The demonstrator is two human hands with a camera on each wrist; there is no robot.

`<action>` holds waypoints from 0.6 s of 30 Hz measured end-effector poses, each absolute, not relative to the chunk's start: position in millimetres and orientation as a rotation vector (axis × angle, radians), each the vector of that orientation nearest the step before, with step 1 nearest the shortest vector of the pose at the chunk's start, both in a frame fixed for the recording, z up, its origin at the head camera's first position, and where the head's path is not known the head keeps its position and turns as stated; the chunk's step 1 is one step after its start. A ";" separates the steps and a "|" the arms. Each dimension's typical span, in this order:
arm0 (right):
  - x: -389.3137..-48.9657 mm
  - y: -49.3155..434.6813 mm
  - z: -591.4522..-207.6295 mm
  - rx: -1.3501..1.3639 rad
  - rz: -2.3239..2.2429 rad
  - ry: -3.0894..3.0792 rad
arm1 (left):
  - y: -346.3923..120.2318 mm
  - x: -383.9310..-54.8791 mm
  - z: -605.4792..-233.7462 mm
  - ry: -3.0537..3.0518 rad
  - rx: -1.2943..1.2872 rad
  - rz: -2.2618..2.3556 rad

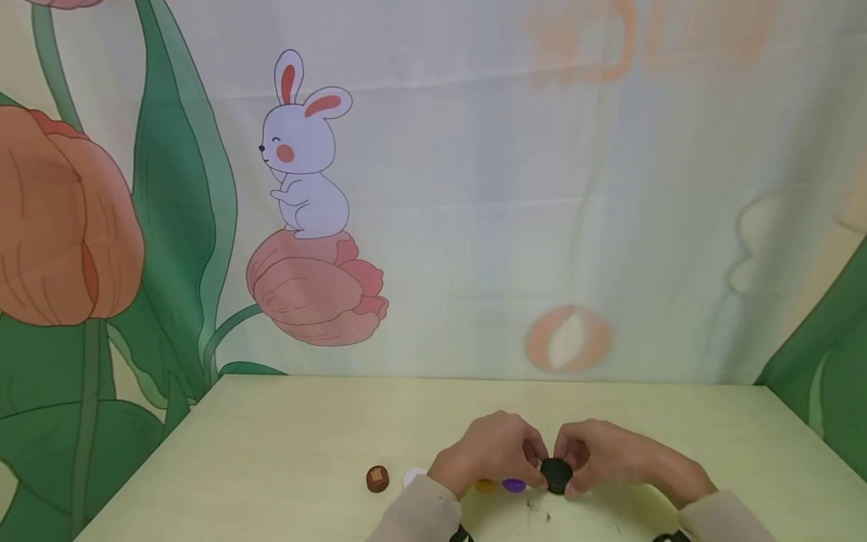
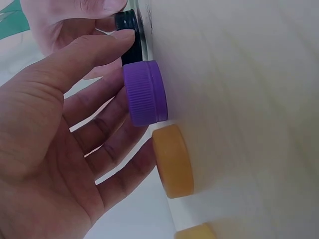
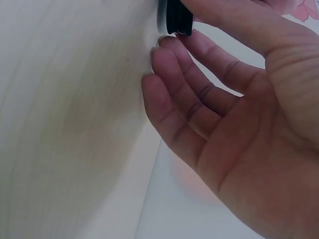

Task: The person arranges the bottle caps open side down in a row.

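Note:
A round black cap (image 1: 556,476) is on the table between both hands, its ridged side showing in the left wrist view. My left hand (image 1: 497,450) pinches it from the left with thumb and fingers. From the other side my right hand (image 1: 606,452) holds it too, thumb at the near edge and fingers at the far one. Beside it sits a purple ridged cap (image 2: 144,93), partly under the left hand, with that hand's fingers behind it. An orange cap (image 2: 173,162) stands past the purple one, near the left little finger. In the right wrist view, the black cap (image 3: 178,17) shows only in part.
Farther left on the pale table (image 1: 284,444) are a brown cap (image 1: 377,479) and a white round piece (image 1: 414,476), partly hidden by the left arm. A yellow piece (image 2: 197,232) shows at the left wrist view's bottom. A printed curtain (image 1: 447,226) hangs behind the table.

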State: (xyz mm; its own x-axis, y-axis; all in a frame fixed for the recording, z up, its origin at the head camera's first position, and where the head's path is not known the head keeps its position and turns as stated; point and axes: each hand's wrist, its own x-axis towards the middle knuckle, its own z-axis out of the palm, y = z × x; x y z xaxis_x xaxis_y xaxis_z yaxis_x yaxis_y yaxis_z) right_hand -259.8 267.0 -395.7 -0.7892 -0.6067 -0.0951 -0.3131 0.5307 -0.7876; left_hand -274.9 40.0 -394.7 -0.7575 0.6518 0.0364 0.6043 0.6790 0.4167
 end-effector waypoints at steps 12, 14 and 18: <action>-262.2 276.9 -390.1 -0.752 -1.095 2.593 | 29.2 -273.6 -380.7 2.813 0.956 0.623; -259.2 279.0 -384.9 -0.728 -1.122 2.722 | 23.3 -274.4 -373.6 2.855 0.950 0.673; -256.0 283.1 -376.7 -0.679 -1.078 3.017 | 6.7 -280.1 -359.6 2.986 0.922 0.691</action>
